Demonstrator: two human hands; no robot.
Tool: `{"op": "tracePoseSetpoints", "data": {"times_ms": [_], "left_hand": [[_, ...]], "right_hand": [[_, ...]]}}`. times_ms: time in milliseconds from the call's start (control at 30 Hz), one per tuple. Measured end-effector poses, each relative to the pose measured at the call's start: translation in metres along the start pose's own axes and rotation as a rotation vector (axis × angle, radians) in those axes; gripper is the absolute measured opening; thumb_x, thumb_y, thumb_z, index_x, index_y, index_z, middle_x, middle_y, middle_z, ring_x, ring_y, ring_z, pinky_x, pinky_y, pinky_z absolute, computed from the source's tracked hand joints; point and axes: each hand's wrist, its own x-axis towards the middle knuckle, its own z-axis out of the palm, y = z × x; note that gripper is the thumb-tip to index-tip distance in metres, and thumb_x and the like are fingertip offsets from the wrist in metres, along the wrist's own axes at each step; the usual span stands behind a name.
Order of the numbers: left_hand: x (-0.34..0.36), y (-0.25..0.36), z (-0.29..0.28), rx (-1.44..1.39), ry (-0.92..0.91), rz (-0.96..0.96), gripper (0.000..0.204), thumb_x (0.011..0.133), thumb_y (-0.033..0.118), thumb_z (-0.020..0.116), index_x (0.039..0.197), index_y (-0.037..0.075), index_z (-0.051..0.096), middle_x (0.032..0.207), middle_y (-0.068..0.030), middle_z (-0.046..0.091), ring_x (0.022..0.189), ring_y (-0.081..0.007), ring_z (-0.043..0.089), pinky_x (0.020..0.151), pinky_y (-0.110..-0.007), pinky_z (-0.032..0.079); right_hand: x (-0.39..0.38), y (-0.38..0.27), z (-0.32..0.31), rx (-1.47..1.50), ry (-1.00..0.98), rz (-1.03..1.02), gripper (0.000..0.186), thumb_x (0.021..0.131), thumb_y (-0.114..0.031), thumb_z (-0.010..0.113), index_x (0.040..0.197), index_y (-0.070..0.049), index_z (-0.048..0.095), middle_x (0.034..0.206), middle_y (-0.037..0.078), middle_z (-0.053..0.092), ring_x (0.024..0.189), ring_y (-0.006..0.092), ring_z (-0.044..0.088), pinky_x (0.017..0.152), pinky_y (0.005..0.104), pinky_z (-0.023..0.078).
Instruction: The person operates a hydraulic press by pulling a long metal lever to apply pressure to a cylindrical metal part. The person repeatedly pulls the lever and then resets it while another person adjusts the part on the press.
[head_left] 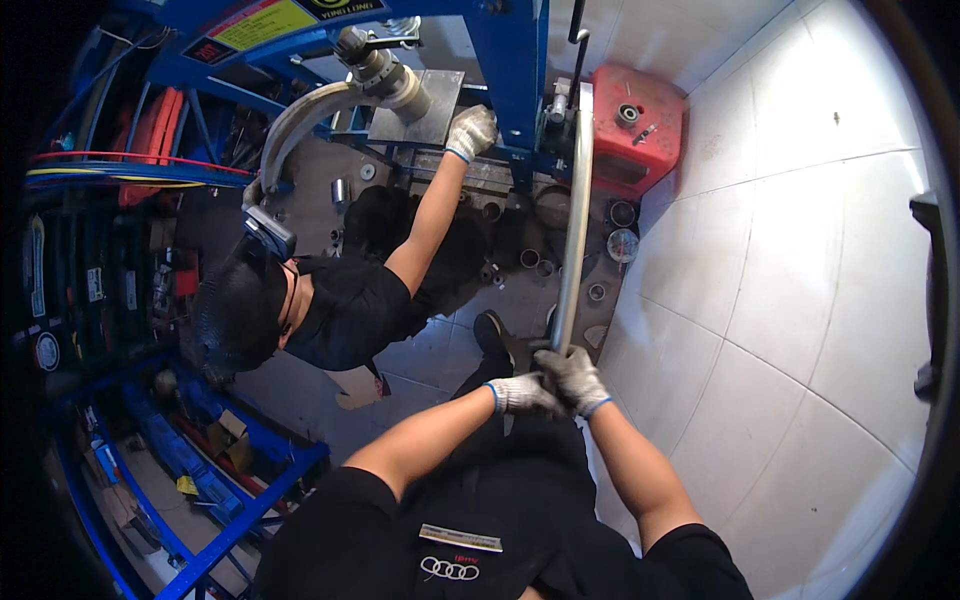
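A long metal pipe [575,230] runs from the blue shop press [505,70] toward me. My right hand [574,380], in a dirty white knit glove, is closed around its near end. My left hand [522,393], gloved the same way, is closed at that end too, its fingertips partly hidden beside the right hand. On the press, a metal cylinder-shaped piece [408,95] stands under the ram [365,60] on a flat steel plate [435,112]. A co-worker's gloved hand [472,132] rests at the plate's right edge.
A co-worker [330,300] crouches at the left, facing the press. Beyond the pipe stands a red tank [640,120] by the white tiled wall [740,270]. Metal rings [530,258] and small parts lie on the floor. A blue rack [220,530] with tools fills the lower left.
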Motion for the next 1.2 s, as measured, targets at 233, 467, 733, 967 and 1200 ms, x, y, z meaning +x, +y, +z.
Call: {"op": "tracePoseSetpoints", "data": {"times_ms": [233, 467, 733, 967, 1200], "left_hand": [[-0.040, 0.048, 0.000, -0.111, -0.104, -0.016, 0.034, 0.087, 0.025, 0.078, 0.112, 0.004, 0.069, 0.100, -0.0054, 0.070, 0.087, -0.0160, 0.065, 0.077, -0.032, 0.054], [-0.070, 0.081, 0.015, -0.488, -0.710, 0.166, 0.029, 0.087, 0.019, 0.077, 0.109, 0.002, 0.070, 0.102, -0.0106, 0.071, 0.100, -0.0205, 0.066, 0.089, -0.036, 0.053], [0.023, -0.016, -0.017, 0.237, 0.178, -0.203, 0.028, 0.086, 0.031, 0.072, 0.101, 0.008, 0.073, 0.073, -0.0025, 0.063, 0.065, -0.0170, 0.057, 0.060, -0.032, 0.048], [-0.126, 0.112, 0.029, -0.277, -0.147, 0.388, 0.041, 0.097, 0.034, 0.065, 0.123, 0.002, 0.063, 0.114, -0.0131, 0.067, 0.106, -0.0210, 0.064, 0.091, -0.034, 0.053], [-0.023, 0.039, -0.035, 0.053, 0.201, 0.157, 0.048, 0.082, 0.032, 0.081, 0.114, -0.002, 0.068, 0.102, -0.0084, 0.071, 0.090, -0.0164, 0.065, 0.084, -0.032, 0.053]], "right_hand": [[-0.026, -0.010, -0.020, 0.092, -0.402, -0.253, 0.058, 0.085, -0.042, 0.073, 0.119, 0.004, 0.067, 0.111, 0.016, 0.070, 0.099, 0.0213, 0.067, 0.088, 0.0349, 0.054], [-0.128, -0.079, -0.045, 0.446, -0.739, -0.453, 0.080, 0.085, -0.043, 0.065, 0.144, 0.008, 0.044, 0.137, 0.024, 0.057, 0.128, 0.0313, 0.056, 0.113, 0.0424, 0.041], [0.035, 0.030, -0.002, -0.176, -0.109, 0.035, 0.053, 0.082, -0.045, 0.075, 0.112, -0.002, 0.073, 0.097, 0.012, 0.074, 0.088, 0.0188, 0.070, 0.079, 0.0333, 0.055], [-0.131, -0.082, -0.050, 0.326, -0.645, -0.497, 0.077, 0.082, -0.048, 0.073, 0.133, 0.007, 0.056, 0.126, 0.022, 0.063, 0.114, 0.0266, 0.064, 0.098, 0.0370, 0.052], [-0.006, -0.025, -0.002, 0.001, -0.073, -0.055, 0.049, 0.083, -0.035, 0.077, 0.118, -0.001, 0.071, 0.102, 0.011, 0.073, 0.088, 0.0165, 0.069, 0.083, 0.0309, 0.055]]}}
